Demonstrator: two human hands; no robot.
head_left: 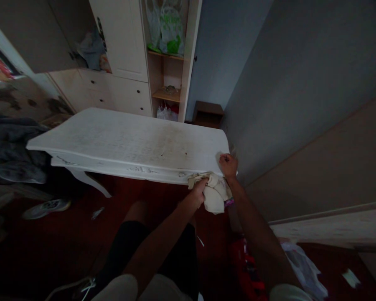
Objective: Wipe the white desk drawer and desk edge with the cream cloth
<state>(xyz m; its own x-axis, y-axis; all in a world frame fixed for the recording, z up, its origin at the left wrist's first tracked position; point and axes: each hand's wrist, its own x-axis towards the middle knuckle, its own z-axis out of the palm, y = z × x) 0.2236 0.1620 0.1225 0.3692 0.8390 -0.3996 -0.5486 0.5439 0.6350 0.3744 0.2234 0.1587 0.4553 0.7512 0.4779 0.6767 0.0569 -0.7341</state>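
Observation:
A low white table (119, 140) with a stained, scuffed top stands in front of me. My left hand (199, 189) is closed on a crumpled cream cloth (213, 196) pressed against the table's front edge near its right corner. My right hand (228, 164) is a closed fist at the table's right corner, just above the cloth; whether it grips part of the cloth or the corner is hard to tell. My knees in dark shorts show below.
A white wardrobe (125, 46) with drawers and open shelves holding plastic bags (167, 27) stands behind the table. A grey wall (301, 83) is close on the right. Dark clothing (9, 146) lies at left, a shoe (47, 207) on the red floor, bags at bottom right.

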